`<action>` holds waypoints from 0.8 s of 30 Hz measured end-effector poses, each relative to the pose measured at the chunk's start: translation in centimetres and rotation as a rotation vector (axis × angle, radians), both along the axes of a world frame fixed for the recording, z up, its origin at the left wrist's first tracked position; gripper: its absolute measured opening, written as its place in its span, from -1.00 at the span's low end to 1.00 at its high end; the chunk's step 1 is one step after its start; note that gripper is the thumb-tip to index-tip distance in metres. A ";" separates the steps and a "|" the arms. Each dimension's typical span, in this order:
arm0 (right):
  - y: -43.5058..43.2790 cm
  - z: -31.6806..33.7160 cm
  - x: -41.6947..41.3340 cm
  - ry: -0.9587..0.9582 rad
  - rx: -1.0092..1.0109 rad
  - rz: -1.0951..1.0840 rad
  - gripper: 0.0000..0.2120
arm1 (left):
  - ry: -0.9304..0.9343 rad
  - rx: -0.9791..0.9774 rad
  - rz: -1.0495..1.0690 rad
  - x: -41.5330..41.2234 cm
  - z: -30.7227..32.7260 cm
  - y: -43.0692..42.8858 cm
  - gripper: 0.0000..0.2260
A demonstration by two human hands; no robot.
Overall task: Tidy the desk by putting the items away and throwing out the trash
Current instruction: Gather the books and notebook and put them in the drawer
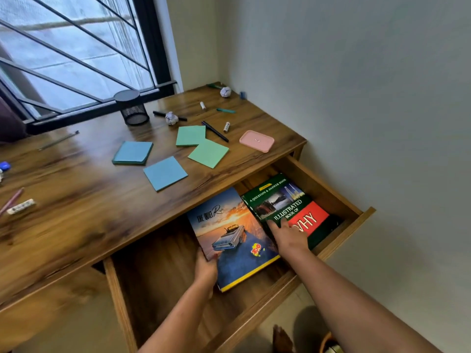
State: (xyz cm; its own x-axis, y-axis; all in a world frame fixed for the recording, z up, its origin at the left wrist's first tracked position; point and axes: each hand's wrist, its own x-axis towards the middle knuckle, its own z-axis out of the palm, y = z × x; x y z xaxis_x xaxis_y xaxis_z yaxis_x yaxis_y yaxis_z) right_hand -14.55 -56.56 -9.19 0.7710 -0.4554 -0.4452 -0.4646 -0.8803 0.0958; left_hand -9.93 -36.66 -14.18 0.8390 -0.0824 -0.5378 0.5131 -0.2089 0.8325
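Observation:
The desk drawer (339, 200) stands pulled out. Inside it lies a book with a car and sunset cover (229, 233), and my left hand (207, 268) grips its near left edge. To its right sits a green and red illustrated book (285, 200); my right hand (288, 235) rests on its cover with fingers spread, pressing near its left edge. On the desk top (76, 212) lie two blue sticky pads (132, 152) (165, 173), two green pads (190, 135) (208, 152), black pens (215, 131), and two crumpled paper balls (171, 117) (225, 91).
A black mesh pen cup (132, 108) stands by the window. A pink case (256, 140) lies near the desk's right edge. Small glue sticks (226, 126), a teal pen (225, 110), and a pencil and eraser (20, 206) at the left are scattered about. The wall is close on the right.

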 end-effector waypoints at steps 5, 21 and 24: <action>1.0 -1.2 -0.3 -0.070 -0.054 0.044 -0.19 | 0.010 -0.022 0.002 -0.4 0.2 -0.1 -0.63; -2.1 0.9 -1.1 -0.415 0.084 0.115 -0.22 | 0.182 -0.122 -0.402 -2.3 2.5 -12.2 -0.63; -2.2 1.1 -0.7 -0.436 0.075 0.157 -0.17 | 0.032 -0.060 -0.426 -3.3 2.3 -13.4 -0.76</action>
